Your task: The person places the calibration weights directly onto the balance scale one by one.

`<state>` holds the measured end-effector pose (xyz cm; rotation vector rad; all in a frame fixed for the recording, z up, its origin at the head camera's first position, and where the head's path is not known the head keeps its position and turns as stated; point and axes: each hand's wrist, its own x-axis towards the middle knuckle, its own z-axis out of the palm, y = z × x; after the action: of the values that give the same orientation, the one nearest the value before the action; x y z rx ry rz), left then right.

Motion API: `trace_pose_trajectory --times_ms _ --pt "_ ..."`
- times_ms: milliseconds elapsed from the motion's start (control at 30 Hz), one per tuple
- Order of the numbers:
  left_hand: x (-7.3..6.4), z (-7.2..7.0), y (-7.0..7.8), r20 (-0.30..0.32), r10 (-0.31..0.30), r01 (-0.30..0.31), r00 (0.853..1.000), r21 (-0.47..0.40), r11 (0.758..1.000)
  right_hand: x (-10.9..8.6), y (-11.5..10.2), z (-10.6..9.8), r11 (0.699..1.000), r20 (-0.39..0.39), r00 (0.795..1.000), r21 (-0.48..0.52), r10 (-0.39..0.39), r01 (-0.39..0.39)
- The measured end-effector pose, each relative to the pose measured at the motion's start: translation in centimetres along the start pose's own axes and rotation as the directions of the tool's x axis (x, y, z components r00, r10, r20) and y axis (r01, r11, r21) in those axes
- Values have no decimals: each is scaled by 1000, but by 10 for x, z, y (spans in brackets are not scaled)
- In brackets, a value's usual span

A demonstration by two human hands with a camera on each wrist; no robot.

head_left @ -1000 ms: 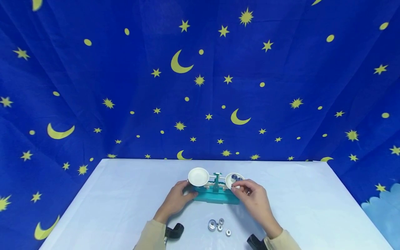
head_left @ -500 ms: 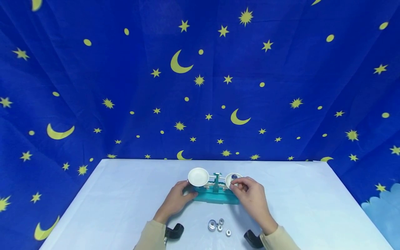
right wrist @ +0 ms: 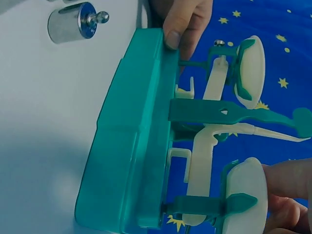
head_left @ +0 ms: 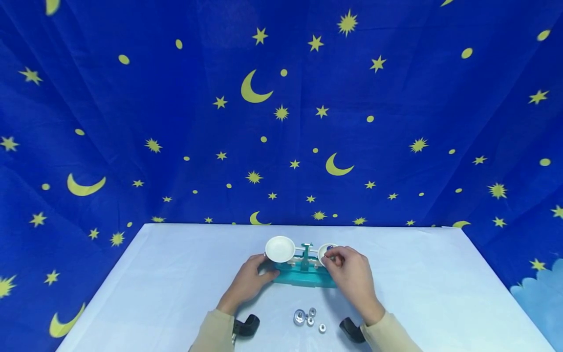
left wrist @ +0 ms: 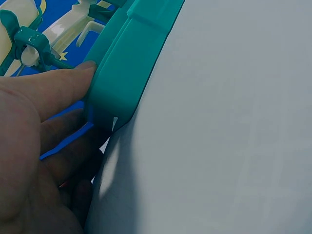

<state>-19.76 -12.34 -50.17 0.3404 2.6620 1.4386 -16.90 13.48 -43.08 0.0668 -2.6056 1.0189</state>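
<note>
A teal balance scale [head_left: 304, 277] with two white pans stands at the table's middle. My left hand [head_left: 250, 278] grips the left end of its base; in the left wrist view the thumb [left wrist: 63, 90] lies on the teal edge. The left pan [head_left: 280, 249] holds nothing. Over the right pan [head_left: 321, 252], my right hand [head_left: 352, 277] pinches what seems a small metal weight, mostly hidden by the fingertips. Another metal weight [head_left: 330, 248] shows in that pan, partly covered by the hand. From the right wrist, my fingers [right wrist: 290, 180] are behind the right pan.
Several knobbed metal weights [head_left: 299, 317] stand on the white table [head_left: 184, 274] in front of the scale. One weight [right wrist: 73, 22] shows large in the right wrist view. A blue cloth [head_left: 176, 122] with stars and moons hangs behind the table.
My right hand has shifted slightly left over the right pan and now covers more of the weights in it. The left hand and the scale have stayed put.
</note>
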Motion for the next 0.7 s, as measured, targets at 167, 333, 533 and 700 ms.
trace_pose_trajectory --times_ms 167,333,533,700 --pt "0 0 0 3 -8 8 1000 1 1000 1 0 3 1000 -24 1000 -10 -19 19" --pt "1 0 0 3 6 -6 1000 -6 1000 1 2 5 999 -47 998 -14 -35 34" --pt "1 0 -1 0 23 -23 1000 -8 1000 0 3 4 999 -43 999 -35 -33 31" --pt "2 0 -2 4 14 -14 1000 -3 1000 1 3 1 999 -7 1000 -34 4 -4"
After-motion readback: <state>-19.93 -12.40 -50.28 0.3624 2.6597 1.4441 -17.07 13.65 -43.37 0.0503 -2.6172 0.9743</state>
